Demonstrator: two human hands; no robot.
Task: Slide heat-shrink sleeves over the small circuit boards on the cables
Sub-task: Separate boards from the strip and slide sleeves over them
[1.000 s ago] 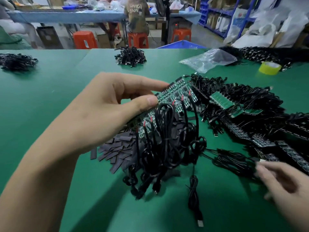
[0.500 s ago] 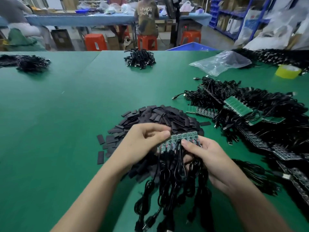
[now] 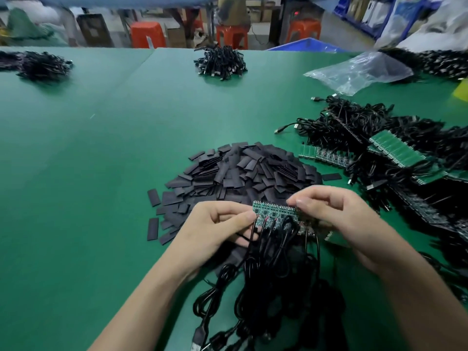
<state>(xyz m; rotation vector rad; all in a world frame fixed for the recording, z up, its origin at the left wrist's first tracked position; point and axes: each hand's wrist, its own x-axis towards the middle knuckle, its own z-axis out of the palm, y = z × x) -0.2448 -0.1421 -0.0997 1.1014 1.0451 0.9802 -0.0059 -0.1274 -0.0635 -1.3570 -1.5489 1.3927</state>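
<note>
Green board strip [image 3: 274, 210] with black cables [image 3: 278, 269]

Left hand [image 3: 217, 224]: by the worktop's near edge, about mid-width. Back up, fingers curled, thumb and forefinger pinching the left end of the board strip [image 3: 274, 211].
Left forearm [image 3: 152, 297]: bare, coming in over the near edge, slanting right.
Right hand [image 3: 336, 214]: level with the left, the strip between them. Fingers curled, fingertips [image 3: 301, 202] on the strip's upper right end; thumb hidden, probably underneath.
Right forearm [image 3: 417, 287]: bare, coming in from the near right corner.
</note>
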